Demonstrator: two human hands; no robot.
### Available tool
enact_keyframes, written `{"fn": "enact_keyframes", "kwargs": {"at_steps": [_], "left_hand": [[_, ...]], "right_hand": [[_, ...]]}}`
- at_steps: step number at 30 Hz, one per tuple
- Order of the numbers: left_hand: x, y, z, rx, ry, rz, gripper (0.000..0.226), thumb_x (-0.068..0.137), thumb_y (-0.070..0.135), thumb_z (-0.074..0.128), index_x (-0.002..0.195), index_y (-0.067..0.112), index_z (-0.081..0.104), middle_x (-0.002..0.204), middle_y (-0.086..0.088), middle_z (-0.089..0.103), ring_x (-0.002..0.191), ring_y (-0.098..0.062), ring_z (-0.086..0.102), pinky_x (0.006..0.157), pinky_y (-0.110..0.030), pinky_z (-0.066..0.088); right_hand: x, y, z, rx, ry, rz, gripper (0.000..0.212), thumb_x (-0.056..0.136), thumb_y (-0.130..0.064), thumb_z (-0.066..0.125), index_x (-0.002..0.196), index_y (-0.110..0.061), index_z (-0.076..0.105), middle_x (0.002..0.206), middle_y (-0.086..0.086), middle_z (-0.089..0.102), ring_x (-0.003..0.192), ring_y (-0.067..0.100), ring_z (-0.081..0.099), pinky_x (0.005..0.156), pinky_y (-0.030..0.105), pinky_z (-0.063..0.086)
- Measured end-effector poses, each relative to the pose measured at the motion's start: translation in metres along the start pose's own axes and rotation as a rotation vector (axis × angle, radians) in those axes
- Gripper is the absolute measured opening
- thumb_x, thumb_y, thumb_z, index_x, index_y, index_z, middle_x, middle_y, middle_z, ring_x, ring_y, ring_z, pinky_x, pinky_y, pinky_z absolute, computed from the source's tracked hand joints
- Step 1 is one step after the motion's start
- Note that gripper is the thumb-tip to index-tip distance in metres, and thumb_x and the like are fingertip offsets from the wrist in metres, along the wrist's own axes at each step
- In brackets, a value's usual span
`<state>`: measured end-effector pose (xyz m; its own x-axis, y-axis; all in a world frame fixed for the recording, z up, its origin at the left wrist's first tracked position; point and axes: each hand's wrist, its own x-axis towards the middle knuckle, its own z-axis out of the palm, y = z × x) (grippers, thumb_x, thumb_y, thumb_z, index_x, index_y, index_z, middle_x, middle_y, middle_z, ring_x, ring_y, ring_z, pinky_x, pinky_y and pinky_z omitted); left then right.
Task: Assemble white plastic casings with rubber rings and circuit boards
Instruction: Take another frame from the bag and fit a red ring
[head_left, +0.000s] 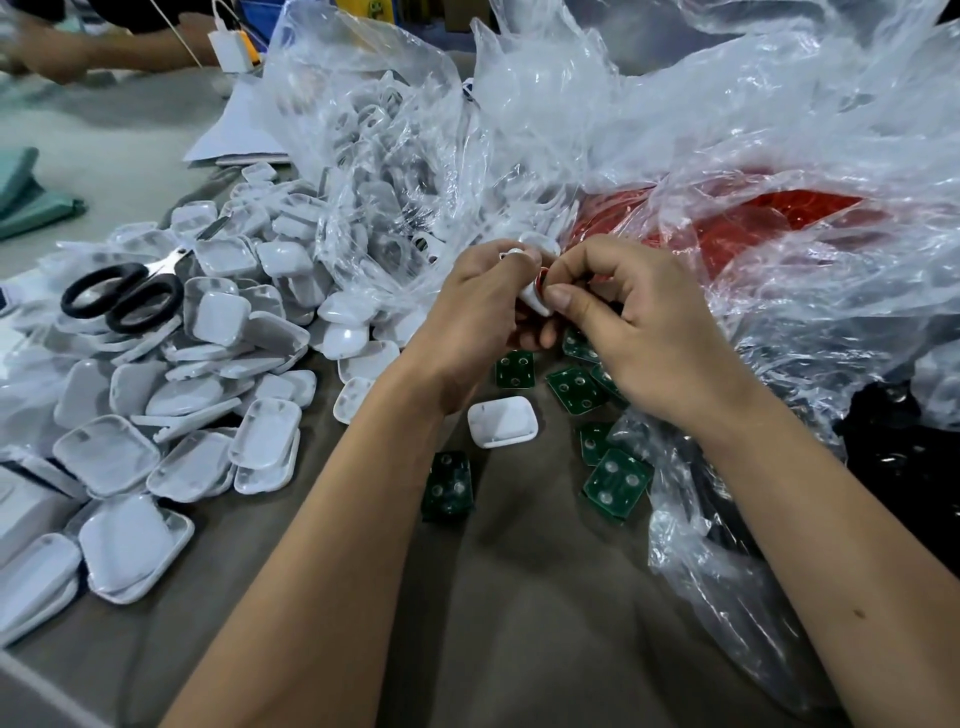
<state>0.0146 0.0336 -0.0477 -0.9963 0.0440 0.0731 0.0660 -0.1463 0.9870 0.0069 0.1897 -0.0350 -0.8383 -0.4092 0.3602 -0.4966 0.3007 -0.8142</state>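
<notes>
Held casing: a white plastic casing sits raised above the table between both hands, tilted on edge, a sliver of red showing at its rim.
Left hand: the left hand curls around the casing from the left, fingers wrapped over its top.
Right hand: the right hand pinches the casing's right edge, thumb pressed against it, other fingers curled.
Loose casing: one open casing lies hollow side up on the table, just below the hands.
Circuit boards: green circuit boards lie scattered on the grey table around that casing.
Red rings: red rubber rings fill a clear plastic bag behind the right hand.
Casing pile: a heap of white casings spreads to the left, partly spilling from another bag.
Scissors: black-handled scissors rest on top of the heap.
Far edge: another person's arm reaches across the top left.
</notes>
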Motion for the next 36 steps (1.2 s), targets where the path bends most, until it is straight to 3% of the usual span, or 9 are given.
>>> {"fn": "enact_keyframes", "kwargs": {"at_steps": [7, 10, 18, 24, 26, 28, 30, 33, 36], "left_hand": [[0.001, 0.000, -0.002, -0.023, -0.006, 0.020, 0.028, 0.095, 0.016, 0.043, 0.086, 0.008, 0.068, 0.063, -0.013, 0.056, 0.051, -0.020, 0.053, 0.050, -0.028, 0.038], [0.001, 0.001, 0.002, -0.064, 0.030, 0.005, 0.035, 0.096, 0.017, 0.044, 0.073, 0.020, 0.072, 0.066, -0.014, 0.058, 0.053, -0.021, 0.054, 0.050, -0.027, 0.041], [-0.001, -0.001, 0.014, -0.012, 0.137, -0.064, 0.054, 0.098, 0.009, 0.039, 0.054, 0.022, 0.068, 0.055, -0.008, 0.058, 0.051, -0.020, 0.052, 0.052, -0.028, 0.042], [-0.004, -0.003, 0.023, 0.004, 0.204, -0.062, 0.052, 0.102, 0.010, 0.038, 0.064, 0.017, 0.071, 0.055, -0.007, 0.060, 0.048, -0.016, 0.054, 0.048, -0.025, 0.044], [-0.005, -0.002, 0.025, 0.022, 0.196, -0.067, 0.044, 0.106, 0.012, 0.038, 0.076, 0.010, 0.069, 0.056, -0.007, 0.060, 0.046, -0.015, 0.055, 0.044, -0.024, 0.044], [-0.006, -0.001, 0.024, 0.029, 0.204, -0.090, 0.031, 0.109, 0.017, 0.040, 0.095, -0.002, 0.061, 0.059, -0.007, 0.061, 0.044, -0.016, 0.056, 0.043, -0.024, 0.043], [-0.007, 0.000, 0.022, 0.037, 0.189, -0.099, 0.023, 0.110, 0.020, 0.042, 0.105, -0.001, 0.051, 0.063, -0.006, 0.061, 0.045, -0.017, 0.057, 0.042, -0.024, 0.042], [-0.008, 0.003, 0.018, 0.061, 0.110, -0.105, 0.021, 0.111, 0.021, 0.040, 0.107, 0.003, 0.048, 0.066, -0.010, 0.061, 0.048, -0.020, 0.059, 0.042, -0.024, 0.040], [-0.008, 0.004, 0.015, 0.108, 0.046, -0.115, 0.022, 0.112, 0.020, 0.039, 0.101, 0.003, 0.048, 0.064, -0.011, 0.060, 0.047, -0.022, 0.057, 0.041, -0.024, 0.037]], "right_hand": [[-0.001, 0.000, 0.003, -0.011, 0.032, -0.035, 0.010, 0.102, -0.003, 0.062, 0.094, -0.006, 0.067, 0.075, 0.004, 0.071, 0.069, 0.012, 0.073, 0.064, 0.022, 0.059], [-0.001, 0.001, 0.003, -0.015, 0.044, -0.031, 0.010, 0.100, -0.003, 0.065, 0.092, -0.008, 0.068, 0.073, 0.003, 0.071, 0.068, 0.012, 0.074, 0.065, 0.023, 0.059], [0.000, 0.004, 0.005, -0.124, 0.084, -0.036, 0.011, 0.096, -0.003, 0.069, 0.088, -0.011, 0.071, 0.069, 0.000, 0.069, 0.064, 0.012, 0.071, 0.064, 0.024, 0.057], [0.000, 0.005, 0.000, 0.048, 0.059, 0.073, 0.010, 0.093, -0.001, 0.074, 0.087, -0.009, 0.076, 0.064, 0.005, 0.071, 0.059, 0.015, 0.071, 0.061, 0.021, 0.055], [0.000, 0.005, -0.003, 0.111, 0.045, 0.100, 0.006, 0.088, -0.002, 0.080, 0.087, -0.006, 0.075, 0.066, 0.006, 0.073, 0.057, 0.014, 0.071, 0.058, 0.019, 0.054], [0.001, 0.006, -0.006, 0.086, 0.088, 0.126, 0.021, 0.081, -0.009, 0.088, 0.093, -0.009, 0.071, 0.072, 0.006, 0.072, 0.059, 0.010, 0.069, 0.057, 0.021, 0.053], [0.002, 0.009, -0.010, 0.028, 0.123, 0.170, 0.039, 0.074, -0.020, 0.094, 0.103, -0.019, 0.068, 0.080, 0.008, 0.070, 0.062, 0.008, 0.064, 0.058, 0.026, 0.054], [0.002, 0.010, -0.012, -0.017, 0.092, 0.180, 0.038, 0.073, -0.028, 0.096, 0.104, -0.027, 0.073, 0.077, 0.008, 0.071, 0.061, 0.014, 0.066, 0.058, 0.029, 0.052], [0.000, 0.010, -0.010, 0.023, 0.038, 0.145, 0.026, 0.075, -0.025, 0.095, 0.091, -0.020, 0.075, 0.067, 0.003, 0.074, 0.057, 0.016, 0.072, 0.055, 0.023, 0.051]]}}
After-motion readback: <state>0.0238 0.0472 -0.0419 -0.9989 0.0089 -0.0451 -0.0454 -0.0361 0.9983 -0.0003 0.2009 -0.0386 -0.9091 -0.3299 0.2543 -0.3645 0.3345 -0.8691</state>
